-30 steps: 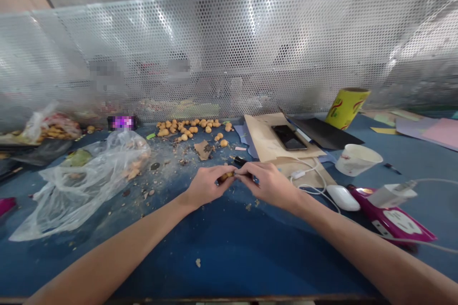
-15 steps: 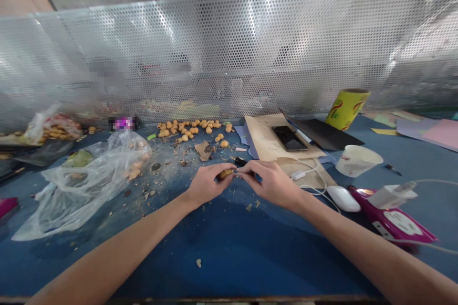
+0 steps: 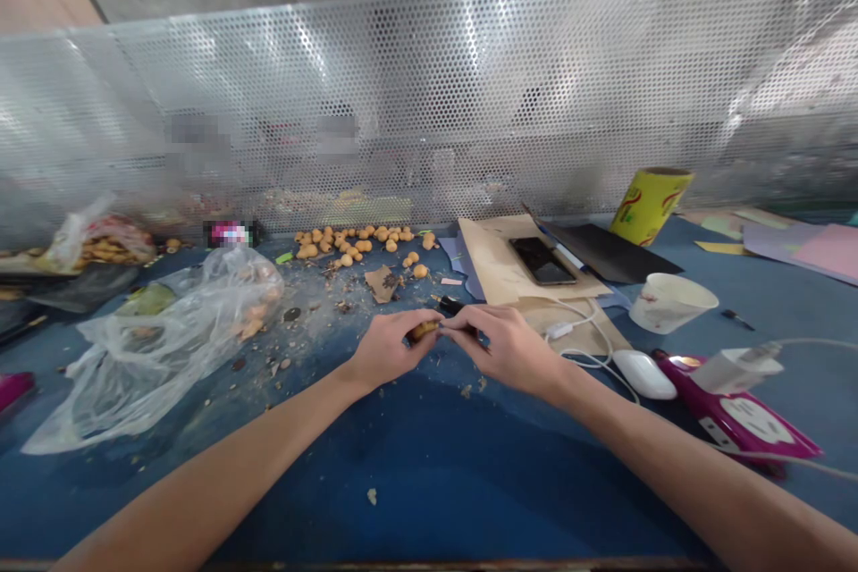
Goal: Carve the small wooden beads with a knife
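Left of the hands, a crumpled clear plastic bag (image 3: 151, 357) lies on the blue workbench (image 3: 416, 500). To their right are a black smartphone (image 3: 542, 261) on brown kraft paper (image 3: 492, 255), a white mouse (image 3: 643, 374) and a white paper cup (image 3: 667, 303).

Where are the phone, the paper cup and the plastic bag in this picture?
Black smartphone (image 3: 541, 260): head view, point on its screen.
White paper cup (image 3: 667, 304): head view, point on its outer wall.
Clear plastic bag (image 3: 154, 357): head view, point on its middle.

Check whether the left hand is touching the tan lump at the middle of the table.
Touching: the head view shows the left hand closed around the tan lump, with no gap between them.
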Available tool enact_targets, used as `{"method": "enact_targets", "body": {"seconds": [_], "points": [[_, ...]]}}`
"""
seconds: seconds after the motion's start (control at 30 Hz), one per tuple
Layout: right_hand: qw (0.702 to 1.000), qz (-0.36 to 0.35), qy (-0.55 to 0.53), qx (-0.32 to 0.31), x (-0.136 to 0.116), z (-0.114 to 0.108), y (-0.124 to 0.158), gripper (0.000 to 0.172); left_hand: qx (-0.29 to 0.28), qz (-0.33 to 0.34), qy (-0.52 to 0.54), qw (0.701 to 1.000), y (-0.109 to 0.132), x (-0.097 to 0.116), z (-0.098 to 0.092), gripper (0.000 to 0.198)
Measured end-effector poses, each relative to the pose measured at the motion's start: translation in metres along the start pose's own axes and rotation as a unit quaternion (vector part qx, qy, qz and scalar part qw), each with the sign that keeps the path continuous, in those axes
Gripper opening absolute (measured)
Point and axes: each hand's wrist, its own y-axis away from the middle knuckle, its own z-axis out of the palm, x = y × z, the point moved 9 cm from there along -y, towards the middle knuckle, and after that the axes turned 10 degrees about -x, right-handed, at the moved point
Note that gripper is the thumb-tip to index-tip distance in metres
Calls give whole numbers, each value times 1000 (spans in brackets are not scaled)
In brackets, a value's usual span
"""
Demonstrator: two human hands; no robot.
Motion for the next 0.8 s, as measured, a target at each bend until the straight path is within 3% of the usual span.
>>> {"method": "enact_targets", "body": {"seconds": [0.63, 0.8], "points": [[1000, -1, 2, -17, -1, 2, 0, 13, -11, -13, 9, 1000, -1, -2, 0, 20], [999, 28, -8, -20, 4, 3, -1, 12, -14, -12, -1, 1000, -2, -1, 0, 19]]}}
